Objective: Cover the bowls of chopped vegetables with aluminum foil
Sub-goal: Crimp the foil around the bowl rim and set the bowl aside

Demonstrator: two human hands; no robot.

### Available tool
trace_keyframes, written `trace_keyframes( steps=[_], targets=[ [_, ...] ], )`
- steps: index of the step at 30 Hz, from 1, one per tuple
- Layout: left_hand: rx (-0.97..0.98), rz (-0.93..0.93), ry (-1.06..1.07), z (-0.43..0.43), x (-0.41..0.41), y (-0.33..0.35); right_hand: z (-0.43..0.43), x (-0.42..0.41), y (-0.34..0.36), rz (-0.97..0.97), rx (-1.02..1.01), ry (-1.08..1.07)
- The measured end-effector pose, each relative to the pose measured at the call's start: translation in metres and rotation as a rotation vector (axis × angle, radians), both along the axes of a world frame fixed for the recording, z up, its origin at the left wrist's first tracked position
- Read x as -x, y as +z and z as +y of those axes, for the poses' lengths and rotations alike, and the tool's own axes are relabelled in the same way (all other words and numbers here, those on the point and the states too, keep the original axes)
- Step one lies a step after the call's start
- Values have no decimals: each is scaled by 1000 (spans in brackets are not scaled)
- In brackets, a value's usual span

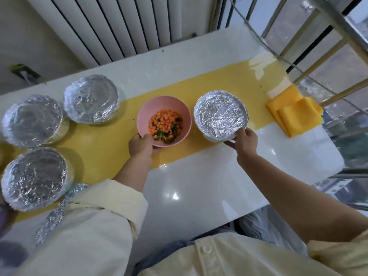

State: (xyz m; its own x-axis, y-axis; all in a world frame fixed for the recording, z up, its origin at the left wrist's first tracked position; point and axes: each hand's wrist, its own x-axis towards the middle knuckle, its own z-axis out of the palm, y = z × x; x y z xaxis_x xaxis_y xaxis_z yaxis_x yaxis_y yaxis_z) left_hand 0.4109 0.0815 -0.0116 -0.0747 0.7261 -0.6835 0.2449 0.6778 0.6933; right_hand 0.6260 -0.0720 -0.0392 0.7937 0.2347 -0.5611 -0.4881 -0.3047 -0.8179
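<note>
An uncovered pink bowl [169, 105] of chopped carrot and greens stands mid-table on the yellow runner. My left hand [141, 146] grips its near rim, thumb inside the edge. To its right sits a foil-covered bowl [220, 115]; my right hand [244, 141] holds its near rim, fingers pinching the foil edge. Three more foil-covered bowls stand at the left: one at the back [90, 98], one in the middle [32, 120], one nearest me [34, 178]. A crumpled strip of foil [53, 212] lies by my left sleeve.
The white table [199, 186] carries a yellow runner [103, 152] across its middle. A folded yellow cloth [294, 114] lies at the right end. A radiator [119, 26] stands behind the table, and a metal railing [328, 56] runs along the right side.
</note>
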Motion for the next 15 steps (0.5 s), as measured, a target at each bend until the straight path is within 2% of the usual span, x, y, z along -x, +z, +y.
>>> trace_keyframes(
  steps=[10, 15],
  targets=[
    [-42, 89, 54, 16, 75, -1, 84, 31, -6, 52, -68, 110],
    [6, 76, 79, 20, 108, 0, 129, 56, -6, 109, -103, 179]
  ],
)
